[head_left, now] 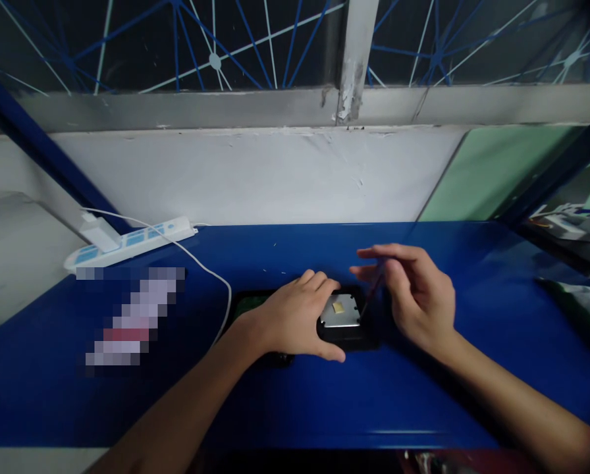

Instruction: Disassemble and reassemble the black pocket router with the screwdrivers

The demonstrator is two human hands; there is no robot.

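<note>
My left hand (295, 313) lies across a black case (359, 339), fingers over its back edge and thumb along its front edge, gripping it against the table. Set in the case is a silver metal plate (344, 317) with a small gold-coloured square (338, 307) on top. Part of a green circuit board (249, 303) shows to the left of my wrist. My right hand (413, 289) pinches a slim screwdriver (373, 288) between thumb and fingers, its other fingers partly stretched. The screwdriver slants down, its tip at the plate's right edge. My left hand covers the middle of the case.
A white power strip (137, 242) with a plugged-in adapter (100, 232) lies at the back left. Its white cable (201, 264) runs toward the case. A blurred-out item (137, 316) lies left on the blue table (176, 408). A dark-edged bag (581, 303) sits far right.
</note>
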